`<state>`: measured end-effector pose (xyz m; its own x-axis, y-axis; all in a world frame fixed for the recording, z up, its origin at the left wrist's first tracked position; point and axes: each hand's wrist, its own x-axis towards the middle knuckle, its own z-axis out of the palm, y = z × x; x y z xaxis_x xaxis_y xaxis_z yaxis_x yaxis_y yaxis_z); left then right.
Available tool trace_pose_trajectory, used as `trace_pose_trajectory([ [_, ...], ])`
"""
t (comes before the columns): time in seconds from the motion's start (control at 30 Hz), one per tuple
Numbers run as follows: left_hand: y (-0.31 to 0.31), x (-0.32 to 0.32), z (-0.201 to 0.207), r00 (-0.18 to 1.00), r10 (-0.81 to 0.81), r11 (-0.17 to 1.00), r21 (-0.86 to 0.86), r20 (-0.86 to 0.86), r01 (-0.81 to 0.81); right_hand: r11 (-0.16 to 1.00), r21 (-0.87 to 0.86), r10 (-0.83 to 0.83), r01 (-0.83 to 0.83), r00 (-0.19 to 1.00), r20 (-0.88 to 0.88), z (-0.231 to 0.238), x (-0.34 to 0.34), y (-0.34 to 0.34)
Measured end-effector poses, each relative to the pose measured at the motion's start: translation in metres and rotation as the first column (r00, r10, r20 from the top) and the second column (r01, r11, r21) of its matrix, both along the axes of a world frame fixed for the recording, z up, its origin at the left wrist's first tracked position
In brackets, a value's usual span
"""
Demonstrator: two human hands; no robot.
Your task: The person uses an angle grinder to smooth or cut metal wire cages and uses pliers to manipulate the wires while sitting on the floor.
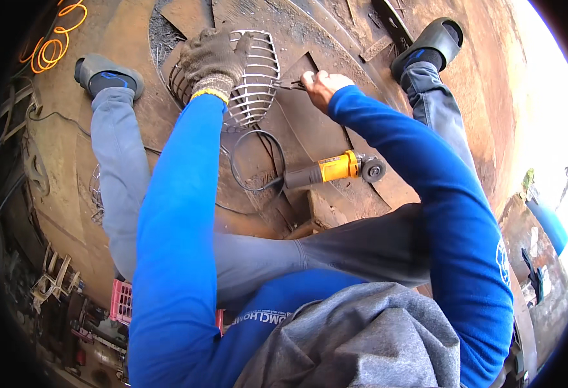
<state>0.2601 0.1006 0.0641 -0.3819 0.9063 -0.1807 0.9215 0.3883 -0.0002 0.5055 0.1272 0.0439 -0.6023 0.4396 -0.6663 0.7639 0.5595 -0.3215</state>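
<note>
A rounded cage of thin metal bars (258, 79) lies on the brown, dirt-covered surface in front of me. My left hand (214, 59), in a grey knit work glove, is closed over the cage's left part and hides some of its bars. On the other side, my bare right hand (324, 88) grips a pair of pliers (289, 85). The plier jaws meet the cage's right edge; whether they clamp a bar is too small to tell. Nearer to me lies a yellow and black angle grinder (339, 168) with its disc pointing right.
The grinder's black cord (233, 161) loops beside the cage and runs left. Flat metal sheets (303, 119) lie under and around the cage. An orange coiled hose (52, 50) is at the far left. A pink plastic crate (121, 301) stands beside my left leg, near scattered scrap.
</note>
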Motion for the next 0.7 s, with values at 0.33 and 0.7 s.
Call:
trace_pose_trajectory([
  [0.33, 0.012, 0.003, -0.01, 0.999, 0.047, 0.998, -0.052, 0.027, -0.046, 0.143, -0.834, -0.517, 0.532, 0.759, 0.396, -0.048, 0.021, -0.013],
  [0.7, 0.003, 0.007, 0.0, 1.0, 0.023, 0.999, -0.035, -0.005, -0.023, 0.981, -0.159, -0.093, 0.112, 0.988, 0.124, 0.02, 0.009, -0.03],
])
